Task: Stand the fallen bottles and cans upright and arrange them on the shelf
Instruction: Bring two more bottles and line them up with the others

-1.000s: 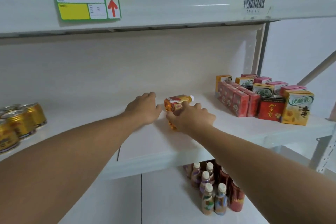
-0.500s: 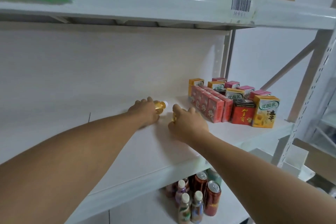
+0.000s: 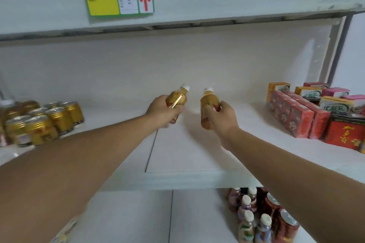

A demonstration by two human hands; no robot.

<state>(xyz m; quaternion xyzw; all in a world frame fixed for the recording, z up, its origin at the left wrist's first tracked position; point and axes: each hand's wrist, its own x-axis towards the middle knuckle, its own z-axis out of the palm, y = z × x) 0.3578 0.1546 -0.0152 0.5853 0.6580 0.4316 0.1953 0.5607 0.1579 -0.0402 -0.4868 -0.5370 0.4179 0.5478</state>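
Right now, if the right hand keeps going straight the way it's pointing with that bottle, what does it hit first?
Probably the shelf's white back panel. The right hand grips an amber bottle whose cap points toward the back, and nothing stands between the two. Depth is unclear from this one view. The drink cartons sit off to its right.

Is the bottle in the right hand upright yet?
Nearly: the bottle in the right hand is cap up, slightly tilted, lifted off the shelf.
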